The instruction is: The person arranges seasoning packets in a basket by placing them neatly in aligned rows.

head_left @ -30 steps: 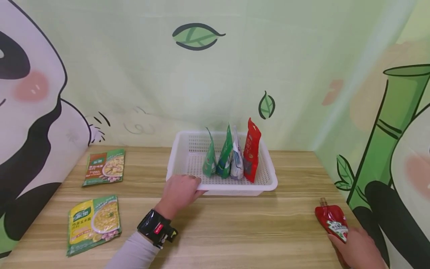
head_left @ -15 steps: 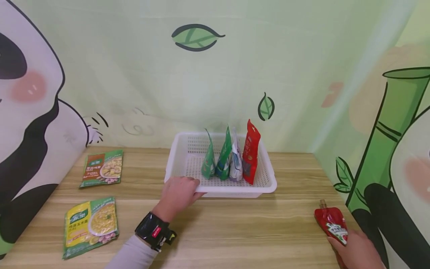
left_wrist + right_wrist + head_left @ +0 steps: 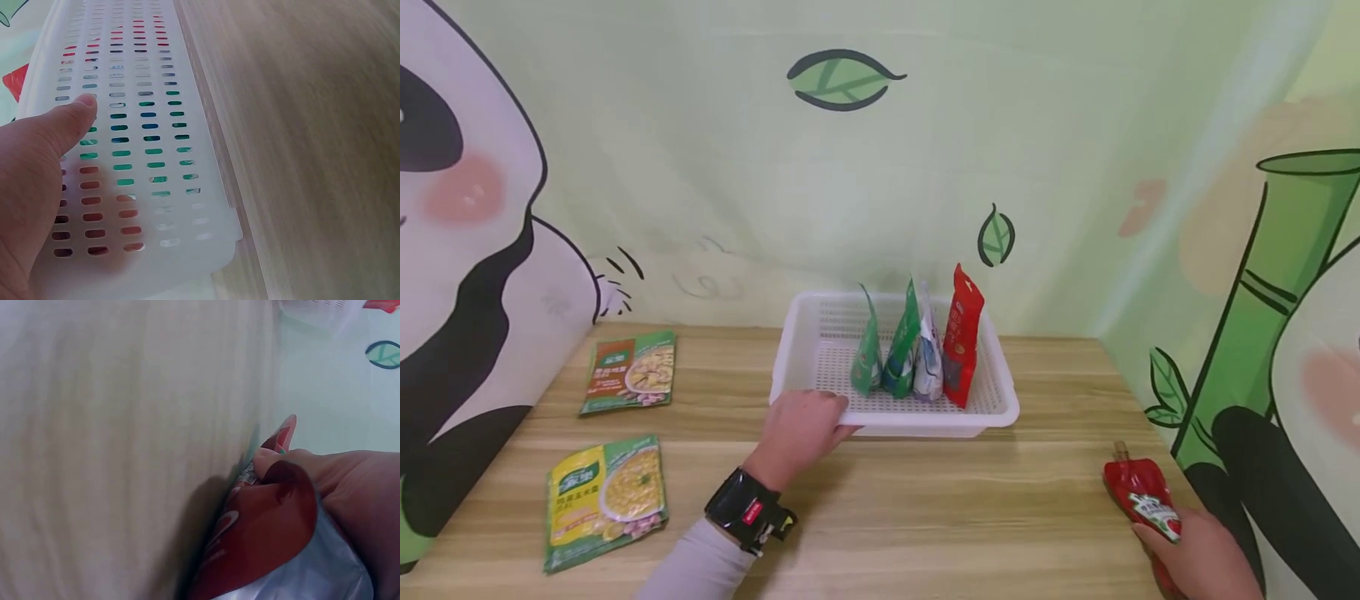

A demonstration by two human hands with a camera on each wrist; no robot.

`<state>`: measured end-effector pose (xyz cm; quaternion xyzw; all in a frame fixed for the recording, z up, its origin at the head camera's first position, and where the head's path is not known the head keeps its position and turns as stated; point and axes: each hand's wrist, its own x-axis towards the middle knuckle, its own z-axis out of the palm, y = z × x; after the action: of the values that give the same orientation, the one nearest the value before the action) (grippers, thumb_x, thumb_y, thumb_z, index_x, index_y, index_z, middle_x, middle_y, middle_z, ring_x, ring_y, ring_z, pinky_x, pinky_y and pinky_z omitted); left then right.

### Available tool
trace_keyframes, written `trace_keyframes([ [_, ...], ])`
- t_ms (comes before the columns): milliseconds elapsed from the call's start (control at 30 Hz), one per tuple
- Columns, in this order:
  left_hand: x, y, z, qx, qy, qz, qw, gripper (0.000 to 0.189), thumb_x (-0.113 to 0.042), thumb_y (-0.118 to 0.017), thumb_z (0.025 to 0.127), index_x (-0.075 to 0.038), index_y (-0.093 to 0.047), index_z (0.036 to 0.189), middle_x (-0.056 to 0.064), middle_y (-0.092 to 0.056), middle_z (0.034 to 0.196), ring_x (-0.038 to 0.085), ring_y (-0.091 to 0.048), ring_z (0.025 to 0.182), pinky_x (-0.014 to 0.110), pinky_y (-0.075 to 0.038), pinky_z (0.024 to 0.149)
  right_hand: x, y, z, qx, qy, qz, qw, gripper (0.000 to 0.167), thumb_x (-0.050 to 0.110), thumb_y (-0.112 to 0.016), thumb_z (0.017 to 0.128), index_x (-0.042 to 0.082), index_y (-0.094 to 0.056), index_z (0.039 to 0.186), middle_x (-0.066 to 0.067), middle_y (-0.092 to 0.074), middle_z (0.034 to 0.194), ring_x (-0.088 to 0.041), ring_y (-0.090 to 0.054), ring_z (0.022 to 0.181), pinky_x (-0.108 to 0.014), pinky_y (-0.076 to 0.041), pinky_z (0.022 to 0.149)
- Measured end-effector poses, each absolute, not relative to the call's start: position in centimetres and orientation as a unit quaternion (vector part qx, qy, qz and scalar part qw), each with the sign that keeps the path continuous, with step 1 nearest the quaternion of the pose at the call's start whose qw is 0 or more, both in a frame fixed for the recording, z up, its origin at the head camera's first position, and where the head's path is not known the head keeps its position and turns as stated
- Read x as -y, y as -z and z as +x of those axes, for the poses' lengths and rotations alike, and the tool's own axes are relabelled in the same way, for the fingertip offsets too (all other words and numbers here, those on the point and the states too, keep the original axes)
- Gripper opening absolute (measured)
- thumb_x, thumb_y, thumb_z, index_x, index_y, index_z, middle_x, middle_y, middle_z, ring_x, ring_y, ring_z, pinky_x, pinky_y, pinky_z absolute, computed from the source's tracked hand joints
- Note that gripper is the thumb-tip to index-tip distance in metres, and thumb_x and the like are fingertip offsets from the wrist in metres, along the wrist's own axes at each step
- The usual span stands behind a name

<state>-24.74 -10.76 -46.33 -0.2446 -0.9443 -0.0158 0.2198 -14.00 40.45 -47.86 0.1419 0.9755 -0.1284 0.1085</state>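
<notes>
In the head view, my left hand (image 3: 797, 433) grips the front-left rim of a white plastic basket (image 3: 1003, 408). Its thumb lies along the outside of the slotted wall (image 3: 200, 240) in the left wrist view, the fingers behind that wall. Standing on edge in the basket are a pale green packet (image 3: 867, 367), a darker green packet (image 3: 904, 342), a white packet (image 3: 928, 367) and a red packet (image 3: 962, 333). At the right, my right hand (image 3: 1210, 554) holds a red spouted ketchup pouch (image 3: 1135, 479), its spout pointing away from me. The right wrist view shows the pouch's silvery base (image 3: 312, 569).
Two soup packets lie flat on the left of the wooden table (image 3: 970, 517): a brown-and-green one (image 3: 631, 372) farther back and a yellow-and-green one (image 3: 606, 502) nearer. A printed cloth backdrop (image 3: 715, 167) rises right behind the table's far edge.
</notes>
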Motion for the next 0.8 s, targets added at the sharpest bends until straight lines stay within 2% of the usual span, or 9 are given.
trace_keyframes([
  [200,10.5,46.3,-24.6,0.947,0.011,-0.243,0.210,0.041,-0.053,-0.072,0.091,-0.019,-0.061,0.070,-0.006,-0.052,0.057,0.011,-0.045,0.048,0.032,-0.036,0.042,-40.5,47.8,-13.7,-0.970,0.149,0.150,0.120,0.083,0.060,-0.074,0.086,-0.017,-0.059,0.114,-0.016,-0.070,0.089,-0.021,-0.059,0.075,-0.033,-0.045,0.062],
  [400,10.5,46.4,-24.6,0.948,0.013,-0.240,0.210,0.043,-0.054,-0.071,0.092,-0.018,-0.062,0.071,-0.006,-0.050,0.057,0.011,-0.043,0.048,0.031,-0.035,0.041,-39.2,47.4,-13.9,-0.973,0.156,0.131,0.106,0.078,0.058,-0.071,0.089,-0.015,-0.062,0.113,-0.011,-0.069,0.086,-0.019,-0.059,0.073,-0.032,-0.045,0.061],
  [533,10.5,46.4,-24.7,0.947,0.014,-0.242,0.211,0.043,-0.054,-0.071,0.092,-0.018,-0.061,0.071,-0.006,-0.051,0.057,0.012,-0.043,0.048,0.032,-0.036,0.042,-38.2,47.2,-14.2,-0.967,0.179,0.144,0.107,0.082,0.062,-0.070,0.089,-0.015,-0.060,0.117,-0.011,-0.066,0.086,-0.020,-0.056,0.074,-0.030,-0.043,0.060],
  [800,10.6,46.2,-24.7,0.944,0.015,-0.243,0.223,0.045,-0.054,-0.070,0.092,-0.018,-0.058,0.068,-0.007,-0.047,0.055,0.011,-0.042,0.047,0.030,-0.036,0.042,-36.0,45.9,-15.7,-0.958,0.232,0.139,0.099,0.103,0.074,-0.059,0.089,-0.015,-0.047,0.139,-0.029,-0.064,0.116,-0.028,-0.061,0.091,-0.031,-0.050,0.067],
])
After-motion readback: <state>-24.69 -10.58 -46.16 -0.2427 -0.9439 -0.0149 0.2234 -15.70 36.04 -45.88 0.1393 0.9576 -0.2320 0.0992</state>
